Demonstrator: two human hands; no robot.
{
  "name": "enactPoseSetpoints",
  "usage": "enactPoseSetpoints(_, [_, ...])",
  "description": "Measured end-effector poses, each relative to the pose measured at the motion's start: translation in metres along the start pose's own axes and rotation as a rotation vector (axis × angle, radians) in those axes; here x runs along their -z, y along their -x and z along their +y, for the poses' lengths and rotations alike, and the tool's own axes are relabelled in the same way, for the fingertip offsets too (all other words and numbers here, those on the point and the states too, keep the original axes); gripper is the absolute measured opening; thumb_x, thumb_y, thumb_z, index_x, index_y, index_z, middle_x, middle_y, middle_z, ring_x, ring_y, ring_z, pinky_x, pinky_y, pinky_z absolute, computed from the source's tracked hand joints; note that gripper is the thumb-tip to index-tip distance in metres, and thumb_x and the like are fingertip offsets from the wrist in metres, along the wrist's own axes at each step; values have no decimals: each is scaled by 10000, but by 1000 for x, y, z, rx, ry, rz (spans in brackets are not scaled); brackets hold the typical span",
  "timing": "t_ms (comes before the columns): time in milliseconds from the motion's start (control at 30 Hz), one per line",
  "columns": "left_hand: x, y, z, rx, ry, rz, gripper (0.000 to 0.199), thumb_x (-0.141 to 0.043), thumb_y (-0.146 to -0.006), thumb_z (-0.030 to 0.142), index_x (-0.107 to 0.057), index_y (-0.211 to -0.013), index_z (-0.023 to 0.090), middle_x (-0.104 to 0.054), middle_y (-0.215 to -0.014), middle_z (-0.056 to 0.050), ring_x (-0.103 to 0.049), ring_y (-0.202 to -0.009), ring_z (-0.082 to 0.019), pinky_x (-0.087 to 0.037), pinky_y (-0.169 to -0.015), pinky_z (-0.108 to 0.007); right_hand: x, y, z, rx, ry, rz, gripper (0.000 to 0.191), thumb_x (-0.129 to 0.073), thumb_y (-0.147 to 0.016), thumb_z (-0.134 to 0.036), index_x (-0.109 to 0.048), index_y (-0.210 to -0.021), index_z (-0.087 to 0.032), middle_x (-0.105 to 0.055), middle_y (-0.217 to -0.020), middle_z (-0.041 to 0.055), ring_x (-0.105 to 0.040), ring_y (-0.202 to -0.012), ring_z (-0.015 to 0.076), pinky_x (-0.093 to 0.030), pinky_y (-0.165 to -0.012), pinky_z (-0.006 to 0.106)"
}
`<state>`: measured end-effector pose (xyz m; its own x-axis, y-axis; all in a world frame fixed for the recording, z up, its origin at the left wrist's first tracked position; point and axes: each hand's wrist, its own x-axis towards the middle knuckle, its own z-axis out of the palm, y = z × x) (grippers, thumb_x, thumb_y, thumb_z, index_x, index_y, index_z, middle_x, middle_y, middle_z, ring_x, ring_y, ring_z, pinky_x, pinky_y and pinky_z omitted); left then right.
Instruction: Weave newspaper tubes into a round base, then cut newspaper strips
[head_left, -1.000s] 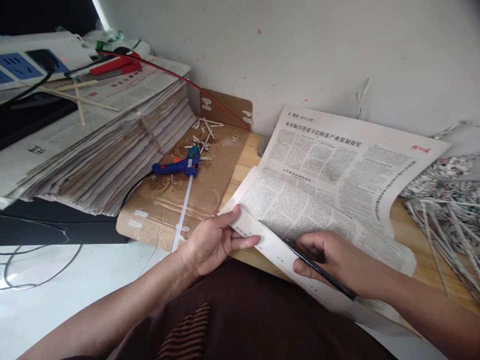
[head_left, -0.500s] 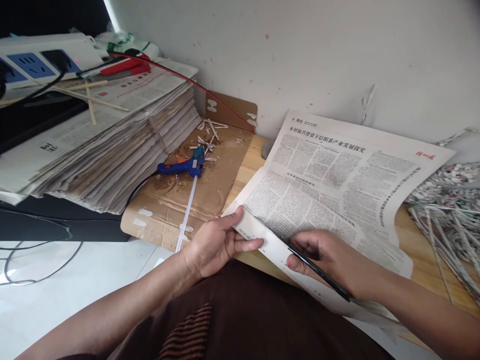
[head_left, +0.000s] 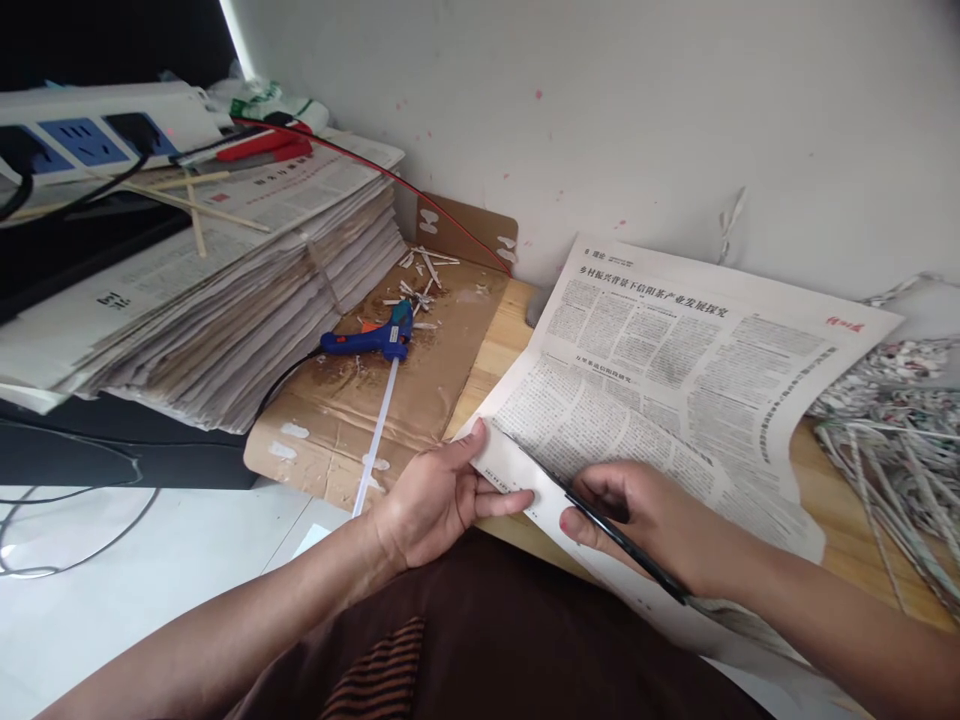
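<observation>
A newspaper sheet (head_left: 660, 320) lies folded over at its near side across the wooden table. At the fold's left end, my left hand (head_left: 439, 495) pinches the paper between thumb and fingers. My right hand (head_left: 637, 520) is wrapped round a slim knife with a black handle (head_left: 634, 553). Its thin dark blade lies in the fold and points towards my left thumb. Below the blade, a pale strip of the paper hangs over the near table edge. My right fingers partly hide the handle.
A blue glue gun (head_left: 367, 340) with a white glue stick rests on stained cardboard (head_left: 322, 440) among paper scraps. Left of it stand stacked newspapers (head_left: 300, 290), with red-handled pliers (head_left: 266, 145) and a power strip (head_left: 97, 130) on top. Twisted paper strands (head_left: 892, 430) lie at the right.
The knife and my right hand have slid slightly left along the fold, towards my left hand. My left hand keeps its pinch. The whole view has shifted a little.
</observation>
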<state>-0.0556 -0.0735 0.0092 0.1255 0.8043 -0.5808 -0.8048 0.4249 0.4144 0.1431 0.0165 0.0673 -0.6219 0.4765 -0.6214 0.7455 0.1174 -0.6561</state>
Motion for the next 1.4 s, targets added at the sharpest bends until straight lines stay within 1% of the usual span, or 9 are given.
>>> enactPoseSetpoints(67, [1,0,0,-1,4,1,367,-482,-981,344,-632,-1121,39,-715,-988,-171,-733,-812,-218,-615,-811,-331,-1,-1,0,12,-7,-9,529,-670,-776,-657,-444,-673,-190,-356,-628,-43,-306,-582,95,-279,-511,243])
enactPoseSetpoints(233, [2,1,0,1,6,-4,389,-467,-985,357,-631,-1137,39,-713,-1005,-180,-733,-838,-234,-613,-817,-340,-5,-4,14,60,-22,-1,512,-651,-808,-636,-428,-684,-192,-354,-646,-41,-301,-591,95,-266,-509,241])
enactPoseSetpoints(400, [4,2,-1,-8,13,-36,428,-456,-985,386,-620,-1160,32,-701,-1054,-201,-731,-879,-261,-613,-831,-373,-5,-5,19,59,-5,-3,526,-656,-796,-649,-424,-677,-192,-350,-647,-41,-300,-595,96,-248,-505,240])
enactPoseSetpoints(600, [5,2,-2,-9,10,-58,436,-437,-991,393,-620,-1168,39,-703,-1051,-195,-730,-867,-257,-619,-815,-374,-2,-2,7,18,60,12,561,-690,-743,-675,-427,-645,-190,-342,-621,-48,-295,-586,96,-252,-504,243])
enactPoseSetpoints(767, [6,3,-1,-31,22,-25,431,-464,-982,387,-602,-1203,43,-699,-1060,-194,-731,-870,-260,-616,-825,-379,-1,-3,-7,-5,69,-3,557,-682,-736,-689,-447,-650,-192,-369,-620,-45,-315,-577,97,-282,-507,242])
enactPoseSetpoints(900, [8,3,1,-32,23,-27,436,-454,-986,384,-600,-1200,33,-697,-1065,-210,-730,-866,-263,-617,-815,-385,0,-6,-6,3,86,-8,580,-666,-726,-719,-431,-648,-194,-368,-616,-42,-315,-575,99,-296,-505,241])
enactPoseSetpoints(1067, [9,3,2,-26,26,-22,422,-437,-993,367,-601,-1206,42,-696,-1078,-198,-730,-860,-259,-620,-798,-386,1,-5,-1,-11,65,-37,573,-670,-733,-708,-421,-658,-198,-353,-628,-42,-310,-584,103,-305,-520,245])
enactPoseSetpoints(1300, [9,2,0,-13,-1,-17,442,-432,-992,396,-623,-1151,30,-710,-1015,-198,-732,-818,-239,-612,-808,-359,-1,-10,-15,-28,46,-46,542,-667,-779,-648,-396,-653,-197,-342,-634,-42,-300,-591,102,-251,-528,257])
enactPoseSetpoints(1400, [9,3,0,-20,-11,-24,426,-435,-992,386,-627,-1151,40,-713,-1011,-186,-733,-816,-235,-614,-794,-353,-2,-12,-18,-19,57,-59,544,-658,-787,-648,-386,-651,-197,-342,-637,-40,-293,-595,104,-251,-533,262])
